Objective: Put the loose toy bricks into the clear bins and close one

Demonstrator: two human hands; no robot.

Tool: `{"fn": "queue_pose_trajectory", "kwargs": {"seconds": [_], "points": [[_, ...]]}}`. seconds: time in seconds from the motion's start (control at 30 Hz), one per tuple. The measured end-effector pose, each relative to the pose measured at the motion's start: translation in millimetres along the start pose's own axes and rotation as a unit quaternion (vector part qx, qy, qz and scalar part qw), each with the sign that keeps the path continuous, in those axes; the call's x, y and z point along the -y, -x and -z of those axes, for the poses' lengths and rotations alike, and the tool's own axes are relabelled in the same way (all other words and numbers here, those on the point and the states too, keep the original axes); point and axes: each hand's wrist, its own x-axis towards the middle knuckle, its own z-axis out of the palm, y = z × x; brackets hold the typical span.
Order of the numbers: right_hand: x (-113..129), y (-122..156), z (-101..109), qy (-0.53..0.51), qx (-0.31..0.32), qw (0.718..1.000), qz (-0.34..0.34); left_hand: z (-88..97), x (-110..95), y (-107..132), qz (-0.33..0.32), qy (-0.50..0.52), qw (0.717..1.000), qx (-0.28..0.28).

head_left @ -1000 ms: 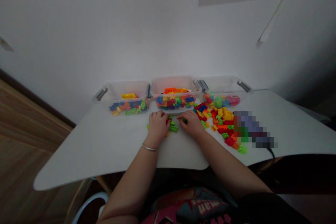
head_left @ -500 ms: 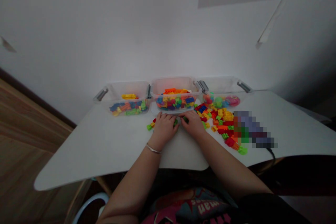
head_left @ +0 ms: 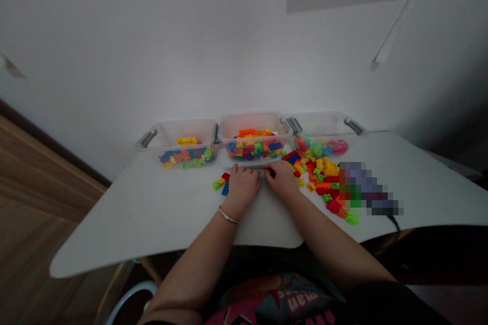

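Observation:
My left hand (head_left: 243,187) and my right hand (head_left: 282,182) are close together above the white table, fingertips almost meeting. The fingers of both are bent inward. A small dark bit shows at the right fingertips, too little to name; whatever the left fingers hold is hidden. Just left of my left hand lie a few toy building blocks (head_left: 225,190), blue, red, yellow and green. A loose pile of coloured blocks (head_left: 323,179) spreads to the right of my right hand.
Along the wall stand three clear plastic boxes: a left box (head_left: 168,129) and a middle box (head_left: 251,121) with blocks, and a right box (head_left: 324,121) with rounded coloured pieces. A pixelated object (head_left: 366,188) with a cord lies right of the pile. The table's front edge (head_left: 263,246) is near me.
My left hand has shifted slightly right and turned, uncovering more of the blocks beside it. The green seen between the hands no longer shows. My right hand has barely moved.

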Motion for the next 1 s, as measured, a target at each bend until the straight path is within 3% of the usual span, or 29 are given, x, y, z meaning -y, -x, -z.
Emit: {"fn": "queue_pose_trajectory", "kwargs": {"seconds": [0.27, 0.4, 0.5, 0.6, 0.7, 0.8, 0.9, 1.0], "points": [[-1, 0, -1, 0.007, -0.017, 1.000, 0.000, 1.6, -4, -8, 0.027, 0.040, 0.998, 0.031], [-1, 1, 0, 0.007, -0.021, 1.000, -0.009, 0.8, -1, -8, -0.007, 0.087, 0.995, 0.042], [0, 0, 1, 0.007, -0.024, 1.000, -0.011, -0.4, 3, -8, -0.017, 0.139, 0.990, 0.027], [0, 0, 2, 0.011, -0.020, 1.000, -0.014, 2.6, 10, -10, 0.015, 0.180, 0.984, -0.006], [0, 0, 2, 0.009, -0.015, 1.000, -0.012, 13.8, 20, -15, 0.052, 0.246, 0.965, -0.072], [-1, 0, 2, 0.003, -0.010, 1.000, -0.003, 31.9, 33, -22, 0.083, 0.293, 0.932, -0.196], [0, 0, 3, 0.006, -0.003, 1.000, -0.005, 51.5, 49, -34, 0.096, 0.291, 0.893, -0.329], [0, 0, 4, 0.014, 0.004, 1.000, -0.016, 66.9, 62, -49, 0.080, 0.280, 0.870, -0.399]]}}
